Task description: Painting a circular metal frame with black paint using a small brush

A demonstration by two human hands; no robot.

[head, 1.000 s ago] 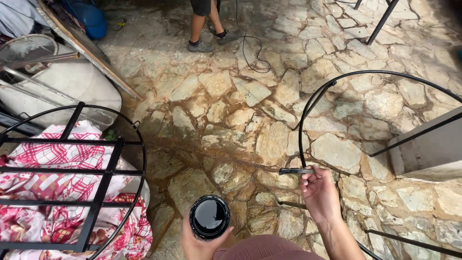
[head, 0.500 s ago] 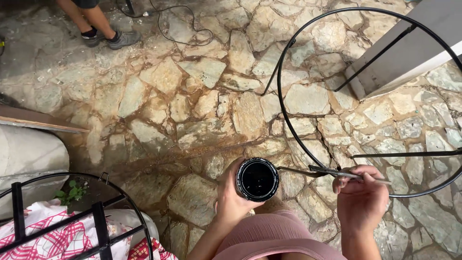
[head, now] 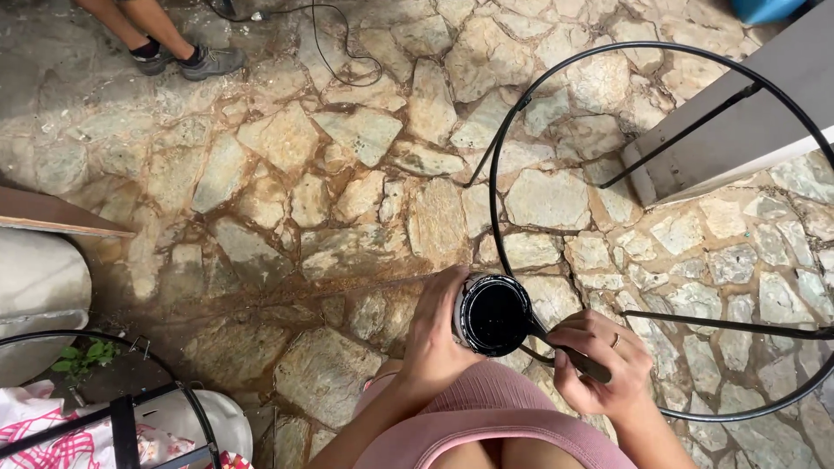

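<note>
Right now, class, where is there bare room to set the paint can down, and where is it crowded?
Bare stone paving lies left of the black ring frame. It is crowded around the paint can, where both hands, the brush and the ring meet.

The stone floor (head: 330, 200) ahead of the hands lies open, wide and bare up to a cable (head: 334, 52) and another person's feet (head: 187, 59) at the far side. To the right, a black wire hoop (head: 504, 139) rings the space, its rim passing just beside the paint can (head: 493, 314), with thin bars (head: 721, 326) crossing inside it and a grey board (head: 738, 130) behind. To the left stand a white drum (head: 39, 287) and a second black frame (head: 122, 426), which close in that side.
</note>
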